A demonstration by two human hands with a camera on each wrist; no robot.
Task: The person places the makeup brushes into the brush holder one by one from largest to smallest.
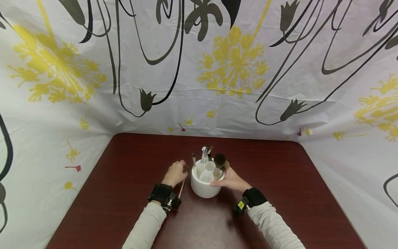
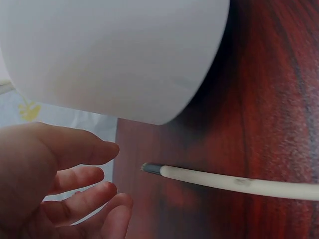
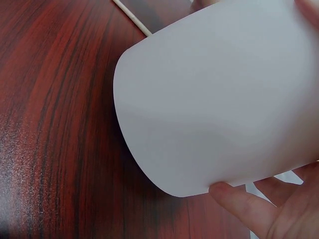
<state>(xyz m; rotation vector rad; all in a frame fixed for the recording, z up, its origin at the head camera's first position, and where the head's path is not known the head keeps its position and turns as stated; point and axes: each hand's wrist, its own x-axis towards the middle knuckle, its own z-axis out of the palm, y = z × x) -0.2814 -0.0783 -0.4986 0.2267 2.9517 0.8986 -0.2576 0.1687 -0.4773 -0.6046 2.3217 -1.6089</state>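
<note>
A round white makeup brush holder (image 1: 203,189) with several inner cups stands upright on the table. It carries several brushes, among them a large dark fluffy one (image 1: 219,160) at its right. My right hand (image 1: 231,180) grips the holder's right side, thumb at the front of the rim; in the right wrist view its fingers (image 3: 244,204) touch the white wall. Left of the holder, a thin brush (image 2: 239,183) with a pale handle and small dark tip lies on the table. My left hand (image 1: 176,173) hovers beside that brush with loosely bent fingers, apart from it and holding nothing.
The dark red wooden table (image 1: 124,193) runs under everything. Behind and at both sides hangs a white curtain (image 1: 174,79) printed with yellow and grey flowers. Black camera straps (image 1: 161,193) sit on both wrists.
</note>
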